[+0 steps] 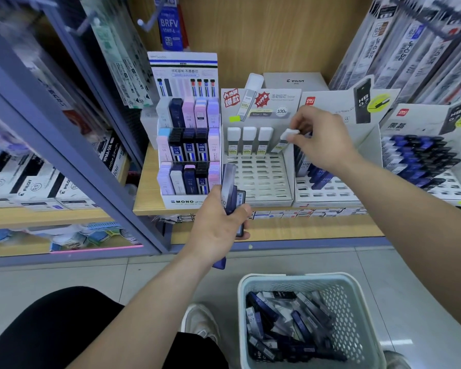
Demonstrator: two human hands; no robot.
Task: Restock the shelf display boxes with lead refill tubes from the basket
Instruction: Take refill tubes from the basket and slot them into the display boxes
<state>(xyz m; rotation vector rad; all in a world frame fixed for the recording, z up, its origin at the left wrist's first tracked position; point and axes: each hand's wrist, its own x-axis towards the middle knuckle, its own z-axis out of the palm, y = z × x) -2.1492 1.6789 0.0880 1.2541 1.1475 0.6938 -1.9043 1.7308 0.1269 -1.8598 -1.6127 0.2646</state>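
My right hand (321,139) pinches a white-capped clear lead refill tube (284,141) by its cap, tilted over the back row of the white slotted display box (261,179). Three matching white-capped tubes (248,141) stand upright in that row to its left. My left hand (218,227) grips a small bundle of dark blue and grey tubes (230,190) in front of the shelf edge. On the floor at the lower right, a pale green mesh basket (357,315) holds several dark blue and clear tubes (285,326).
A MONO display box (188,150) full of pastel and dark cases stands left of the white box. Two deli boxes (322,179) with blue tubes sit to the right. A blue-grey shelf upright (72,166) runs diagonally at left. My knee and shoe are beside the basket.
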